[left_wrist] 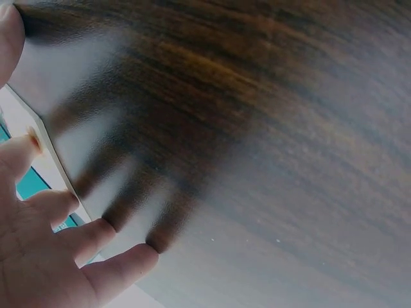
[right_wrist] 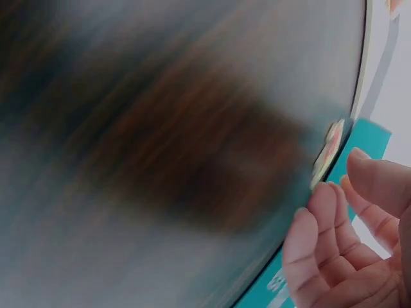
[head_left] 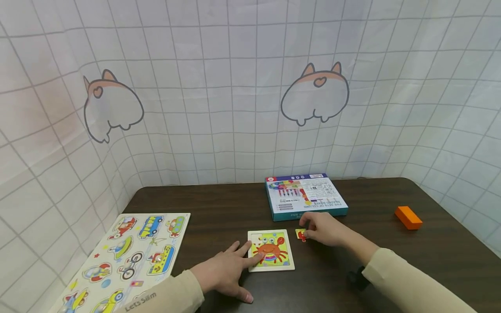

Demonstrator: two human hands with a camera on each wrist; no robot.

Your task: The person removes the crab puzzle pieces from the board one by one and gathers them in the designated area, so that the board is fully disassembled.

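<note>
A small square crab puzzle [head_left: 270,251] in a pale wooden frame lies on the dark table. My left hand [head_left: 227,271] is spread beside it, with the index finger on the picture and another fingertip at the frame's left edge. In the left wrist view, the left hand's fingers [left_wrist: 131,269] stand apart. Right of the frame lies a loose yellow and red puzzle piece [head_left: 300,234]. My right hand [head_left: 325,229] reaches to its right edge, fingers bent and fingertips at the piece. The right wrist view shows the piece [right_wrist: 329,153] by the fingertips, with the thumb apart from them.
Behind the right hand lies a flat teal box [head_left: 305,195] with printed labels. A large vehicle puzzle board [head_left: 129,256] lies at the left. An orange block [head_left: 409,217] sits at the right. A white gridded curtain [head_left: 235,95] surrounds the table [head_left: 219,204].
</note>
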